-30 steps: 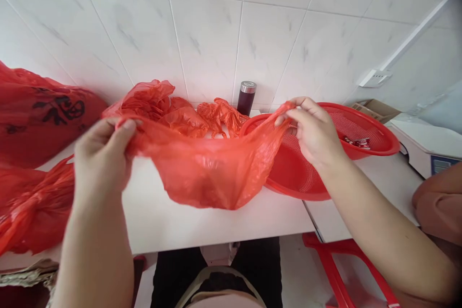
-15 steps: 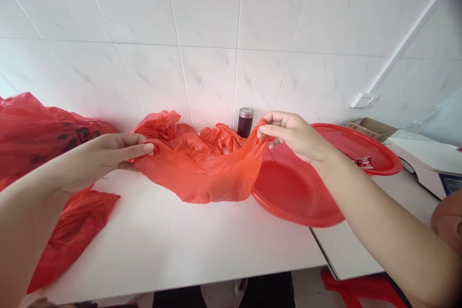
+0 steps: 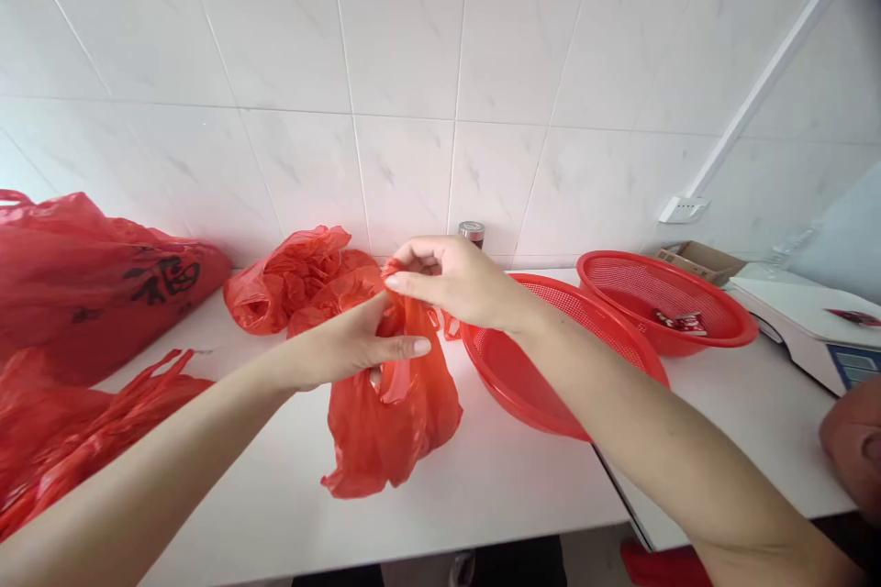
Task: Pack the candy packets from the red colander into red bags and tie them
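Observation:
A thin red plastic bag [image 3: 392, 440] hangs crumpled over the white table. My right hand [image 3: 454, 280] pinches its upper edge between thumb and fingers. My left hand [image 3: 351, 344] is at the bag's opening, thumb stretched out and apart from the fingers, which the plastic partly hides. Behind my hands lies a heap of crumpled red plastic bags [image 3: 275, 280]. Just right of the held bag stands a red perforated basket [image 3: 509, 367], partly covered by my right forearm.
A second red basket [image 3: 722, 326] holds some small packets [image 3: 681, 321]. Full-looking red bags [image 3: 117, 284] sit at the left, one with dark lettering. A dark bottle with a metal lid [image 3: 472, 229] stands by the tiled wall. Right are a scale [image 3: 805, 312], a cardboard box [image 3: 702, 261] and part of another person [image 3: 853, 445].
My hands have come together from far apart. The bag stretched flat between them now hangs bunched from my right hand, and my left hand has moved right into its opening.

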The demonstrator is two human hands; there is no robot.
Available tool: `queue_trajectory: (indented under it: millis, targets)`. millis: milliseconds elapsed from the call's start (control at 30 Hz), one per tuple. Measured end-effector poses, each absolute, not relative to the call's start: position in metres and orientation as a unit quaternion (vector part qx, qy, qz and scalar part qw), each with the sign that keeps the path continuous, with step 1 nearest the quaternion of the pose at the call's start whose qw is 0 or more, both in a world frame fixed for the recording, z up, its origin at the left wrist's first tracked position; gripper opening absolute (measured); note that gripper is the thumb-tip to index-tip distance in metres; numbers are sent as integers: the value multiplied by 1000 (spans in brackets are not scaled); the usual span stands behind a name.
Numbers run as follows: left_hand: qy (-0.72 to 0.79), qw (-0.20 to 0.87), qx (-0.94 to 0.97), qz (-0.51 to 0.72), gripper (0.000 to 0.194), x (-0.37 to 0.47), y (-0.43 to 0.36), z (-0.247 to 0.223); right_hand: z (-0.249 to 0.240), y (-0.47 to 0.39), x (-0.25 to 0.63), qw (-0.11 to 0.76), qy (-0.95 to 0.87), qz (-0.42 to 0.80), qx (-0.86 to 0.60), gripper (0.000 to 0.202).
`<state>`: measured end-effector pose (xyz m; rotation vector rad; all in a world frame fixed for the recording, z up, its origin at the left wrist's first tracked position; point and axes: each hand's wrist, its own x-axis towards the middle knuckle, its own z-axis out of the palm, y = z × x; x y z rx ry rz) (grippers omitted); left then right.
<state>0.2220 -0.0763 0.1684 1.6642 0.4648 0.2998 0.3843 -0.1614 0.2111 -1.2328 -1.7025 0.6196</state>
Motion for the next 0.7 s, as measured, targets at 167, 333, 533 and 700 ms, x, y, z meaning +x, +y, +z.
queue_trajectory:
  millis: [167,333,533,700]
  targets:
    - [252,666,685,155,28,229,-74,161,189,-157,382,496,-684,253,-471,22]
    - [246,667,679,182,36,223,-65,154,149,-153,394,506,-641,302,-491,8]
    - [218,637,716,186,29,216,-59,149,139,-186,370,498,-677,305,-449,3]
    - [184,538,809,150,9,213,-62,150,131,-180,376,510,-668,283,-462,16]
